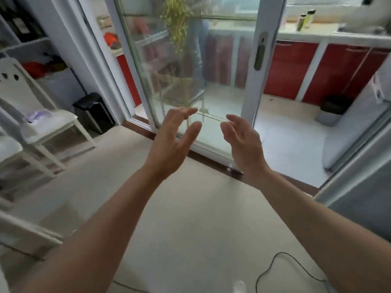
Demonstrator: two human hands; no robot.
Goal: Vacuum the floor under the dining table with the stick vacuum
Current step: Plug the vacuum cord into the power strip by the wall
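Observation:
Both my arms reach forward over the pale floor (190, 218). My left hand (171, 140) is held up with its fingers spread and holds nothing. My right hand (243, 142) is beside it, palm facing left, fingers apart and empty too. The two hands are a short gap apart and touch nothing. No stick vacuum is in view. The white edge of the dining table (25, 231) shows at the lower left, with white chairs (42, 123) pushed near it.
A glass sliding door (190, 70) stands straight ahead on a dark threshold. Left of it is a black bin (95, 113). Beyond the opening are red kitchen cabinets (292, 68) and a dark bin (332, 108). A black cable (275, 263) lies on the floor at lower right.

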